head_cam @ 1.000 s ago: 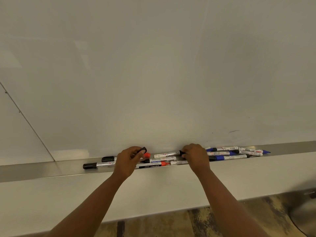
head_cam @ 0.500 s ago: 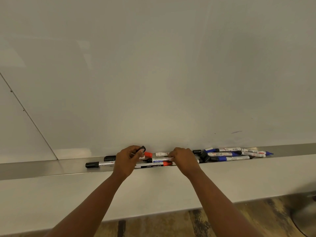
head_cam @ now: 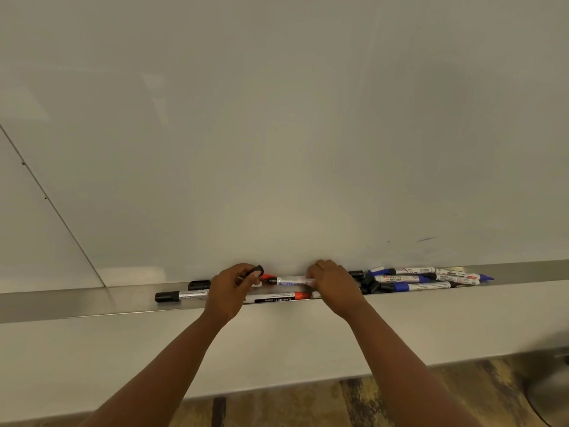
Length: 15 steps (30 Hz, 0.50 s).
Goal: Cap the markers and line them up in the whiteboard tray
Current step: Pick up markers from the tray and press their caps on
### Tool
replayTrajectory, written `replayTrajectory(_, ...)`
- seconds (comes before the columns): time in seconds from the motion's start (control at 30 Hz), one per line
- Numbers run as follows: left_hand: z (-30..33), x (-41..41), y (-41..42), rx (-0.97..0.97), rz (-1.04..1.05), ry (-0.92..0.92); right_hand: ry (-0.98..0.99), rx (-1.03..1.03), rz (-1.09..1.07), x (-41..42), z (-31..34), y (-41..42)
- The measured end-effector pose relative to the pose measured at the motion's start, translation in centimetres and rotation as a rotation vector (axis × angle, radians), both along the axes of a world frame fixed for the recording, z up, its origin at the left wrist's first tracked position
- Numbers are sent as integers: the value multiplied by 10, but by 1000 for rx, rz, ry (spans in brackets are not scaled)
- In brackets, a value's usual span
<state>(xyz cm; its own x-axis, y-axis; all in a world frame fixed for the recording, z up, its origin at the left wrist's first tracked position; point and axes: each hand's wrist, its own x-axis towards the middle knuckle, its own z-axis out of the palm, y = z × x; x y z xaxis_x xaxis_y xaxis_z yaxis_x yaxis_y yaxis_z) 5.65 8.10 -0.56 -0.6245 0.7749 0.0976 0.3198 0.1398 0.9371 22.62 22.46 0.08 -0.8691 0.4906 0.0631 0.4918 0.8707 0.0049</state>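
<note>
Both hands work above the long metal whiteboard tray (head_cam: 77,303): left hand (head_cam: 229,288) pinches a small black cap (head_cam: 257,270), right hand (head_cam: 331,282) grips a white-barrelled uncapped marker (head_cam: 292,280). Capped black markers (head_cam: 181,295) lie left; a jumbled blue pile (head_cam: 425,280) awaits sorting.

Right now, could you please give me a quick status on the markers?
Left hand holds black cap. Right hand grips uncapped marker, not yet capped. Jumbled markers wait at right of tray.
</note>
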Motion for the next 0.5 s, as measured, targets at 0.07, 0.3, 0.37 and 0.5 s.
replayTrajectory(0.07, 1, 0, -2, 19, -10, 46, 87, -90, -18, 3, 6, 0)
replayTrajectory(0.3, 4, 0, -5, 34, -12, 114, 168, -204, -27, 10, 19, -4)
replayTrajectory(0.37, 5, 1, -4, 25, -17, 118, 172, -207, -14, 11, 20, -5)
replayTrajectory(0.5, 10, 2, -7, 43, -42, 128, 276, -271, -28, 12, 19, -5)
